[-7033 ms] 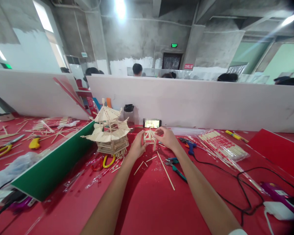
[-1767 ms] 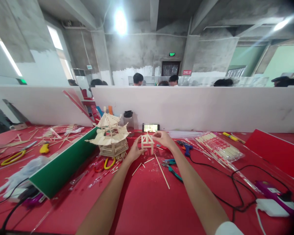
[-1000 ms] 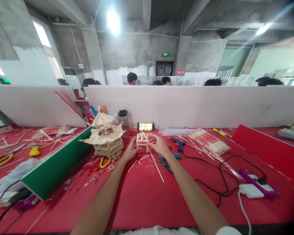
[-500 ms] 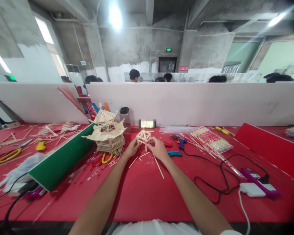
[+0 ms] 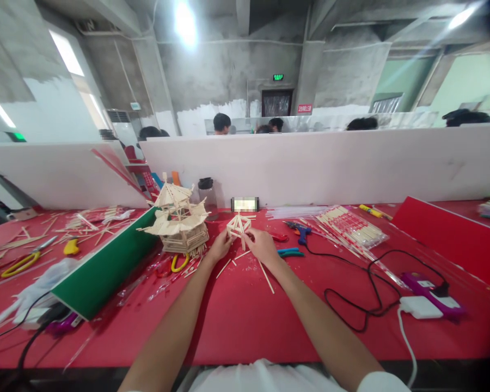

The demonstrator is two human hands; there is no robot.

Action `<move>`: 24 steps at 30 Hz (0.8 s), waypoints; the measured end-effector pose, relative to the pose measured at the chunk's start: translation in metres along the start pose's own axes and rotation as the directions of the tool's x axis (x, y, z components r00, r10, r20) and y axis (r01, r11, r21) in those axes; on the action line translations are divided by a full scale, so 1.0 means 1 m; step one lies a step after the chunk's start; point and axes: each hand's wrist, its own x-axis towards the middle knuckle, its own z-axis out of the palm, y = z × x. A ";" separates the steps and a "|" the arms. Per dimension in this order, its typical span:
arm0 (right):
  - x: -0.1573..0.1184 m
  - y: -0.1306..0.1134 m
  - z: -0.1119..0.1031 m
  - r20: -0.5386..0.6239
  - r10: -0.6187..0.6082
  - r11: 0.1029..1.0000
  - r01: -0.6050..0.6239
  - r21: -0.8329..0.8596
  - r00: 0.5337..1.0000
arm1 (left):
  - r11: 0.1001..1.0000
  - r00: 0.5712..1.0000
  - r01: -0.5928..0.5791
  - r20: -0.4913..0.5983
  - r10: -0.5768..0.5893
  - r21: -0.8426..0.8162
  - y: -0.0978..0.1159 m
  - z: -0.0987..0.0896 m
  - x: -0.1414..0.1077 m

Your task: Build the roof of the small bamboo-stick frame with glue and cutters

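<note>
A small pointed frame of pale wooden sticks (image 5: pixel 239 224) stands between my hands at the middle of the table. My left hand (image 5: pixel 220 245) grips its left side with fingers closed. From the right, my right hand (image 5: pixel 262 243) pinches a lower corner of the same frame. Several loose sticks lie below it, one long stick (image 5: pixel 267 277) pointing toward me. To the left stands a larger pavilion model of sticks (image 5: pixel 183 226) with layered roofs. Yellow-handled scissors (image 5: pixel 180 263) lie partly in front of that model.
A blue glue gun (image 5: pixel 302 233) with a black cable, teal-handled pliers (image 5: pixel 291 253) and packed sticks (image 5: pixel 351 228) lie right. A green board (image 5: pixel 106 267) stands left. Behind are a phone (image 5: pixel 245 204), a bottle (image 5: pixel 206 191) and a white partition (image 5: pixel 310 163), with people beyond.
The camera view has tilted slightly. Both hands keep their hold on the small stick frame, which stays in nearly the same place.
</note>
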 end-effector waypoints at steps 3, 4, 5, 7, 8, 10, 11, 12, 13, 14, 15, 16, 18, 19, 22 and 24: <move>0.000 -0.003 0.001 -0.003 -0.007 1.000 0.007 -0.028 1.000 | 0.998 1.000 0.011 0.001 -0.011 0.055 -0.003 -0.001 0.000; 0.000 -0.004 0.001 -0.001 -0.009 0.999 0.009 -0.035 1.000 | 0.998 1.000 0.017 0.003 -0.017 0.066 -0.004 -0.001 0.000; 0.000 -0.004 0.000 0.001 -0.011 0.999 0.011 -0.040 1.000 | 0.997 1.000 0.022 0.004 -0.023 0.073 -0.004 -0.002 -0.001; 0.000 -0.005 0.001 0.003 -0.013 0.999 0.013 -0.042 1.000 | 0.996 1.000 0.030 0.004 -0.030 0.080 -0.004 -0.002 -0.001; 0.000 -0.005 0.001 0.004 -0.012 0.999 0.012 -0.040 1.000 | 0.996 0.999 0.032 0.002 -0.032 0.083 -0.003 -0.002 -0.001; 0.000 -0.005 0.003 0.003 0.000 1.000 0.000 -0.027 1.000 | 0.996 0.999 0.033 0.001 -0.033 0.089 -0.001 -0.003 -0.001; 0.000 -0.004 0.004 0.001 0.011 1.000 -0.011 -0.018 1.000 | 0.995 1.000 0.030 0.002 -0.031 0.090 0.000 -0.003 -0.002; 0.000 -0.004 0.006 -0.001 0.024 1.000 -0.024 -0.008 1.000 | 0.996 1.000 0.027 0.006 -0.028 0.090 0.001 -0.003 -0.002; -0.001 -0.003 0.008 -0.006 0.036 0.999 -0.036 -0.002 0.999 | 0.996 1.000 0.024 0.011 -0.025 0.089 0.002 -0.003 -0.002; -0.001 -0.002 0.009 -0.012 0.047 0.999 -0.047 -0.001 0.999 | 0.996 1.000 0.023 0.016 -0.024 0.088 0.003 -0.003 -0.002; -0.001 -0.002 0.011 -0.019 0.056 0.998 -0.056 -0.007 0.998 | 0.996 1.000 0.021 0.021 -0.023 0.088 0.004 -0.003 -0.003; 0.000 -0.001 0.012 -0.025 0.062 0.998 -0.062 -0.016 0.998 | 0.996 0.999 0.018 0.025 -0.020 0.091 0.004 -0.003 -0.003; 0.000 -0.001 0.013 -0.033 0.067 0.997 -0.068 -0.030 0.997 | 0.995 1.000 0.009 0.028 -0.012 0.096 0.004 -0.003 -0.002; 0.000 -0.001 0.014 -0.035 0.066 0.997 -0.067 -0.033 0.997 | 0.995 1.000 0.005 0.028 -0.008 0.096 0.004 -0.003 -0.002; 0.000 -0.002 0.014 -0.040 0.056 0.998 -0.057 -0.035 0.998 | 0.996 1.000 0.000 0.028 -0.002 0.087 0.003 -0.002 -0.001; 0.000 -0.001 0.014 -0.048 0.054 0.997 -0.057 -0.045 0.997 | 0.997 0.999 0.005 0.035 -0.008 0.083 0.003 -0.002 0.000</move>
